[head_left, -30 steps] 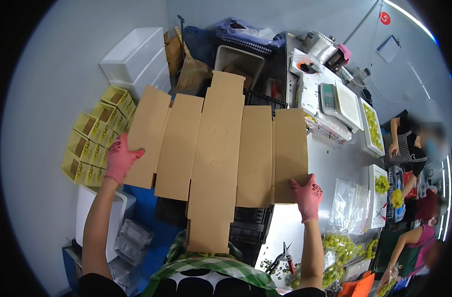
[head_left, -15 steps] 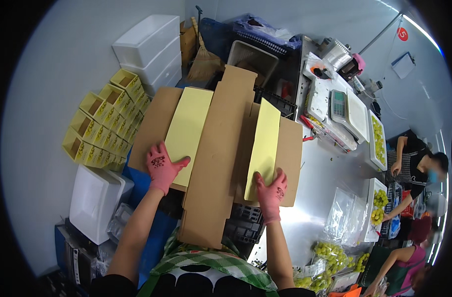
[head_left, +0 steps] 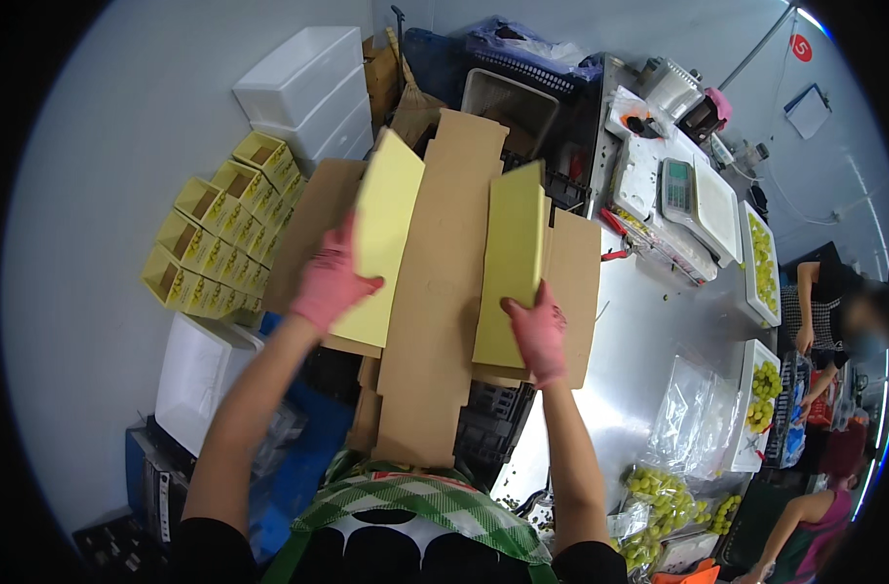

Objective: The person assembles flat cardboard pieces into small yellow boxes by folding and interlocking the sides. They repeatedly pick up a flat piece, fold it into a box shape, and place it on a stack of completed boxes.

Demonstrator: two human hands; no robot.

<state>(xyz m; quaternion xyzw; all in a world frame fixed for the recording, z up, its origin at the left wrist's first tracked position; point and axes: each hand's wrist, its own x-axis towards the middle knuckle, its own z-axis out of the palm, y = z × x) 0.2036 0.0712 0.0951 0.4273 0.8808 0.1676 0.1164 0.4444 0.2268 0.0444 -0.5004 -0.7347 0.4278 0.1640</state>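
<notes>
In front of me lies a large unfolded cardboard box blank (head_left: pixel 433 292), brown on its long middle strip and on its side flaps. A yellow panel stands tilted along each side of that strip. My left hand (head_left: pixel 330 282), in a pink glove, grips the outer edge of the left yellow panel (head_left: pixel 392 229), thumb on its face and fingers partly behind it. In a matching glove, my right hand (head_left: pixel 537 331) holds the lower outer edge of the right yellow panel (head_left: pixel 513 229), thumb across its face. Black crates (head_left: pixel 488 423) show beneath the cardboard.
Stacked yellow boxes (head_left: pixel 206 229) and white foam boxes (head_left: pixel 308 92) stand at left. On the right, a metal table (head_left: pixel 620 341) carries a scale (head_left: pixel 693 204), plastic bags (head_left: pixel 693 409) and green grapes (head_left: pixel 659 496). Co-workers (head_left: pixel 819 302) stand beyond it.
Both yellow panels have shifted, the left one now raised more steeply. My left hand has moved up its edge, and my right hand has risen slightly. The whole view has shifted a little.
</notes>
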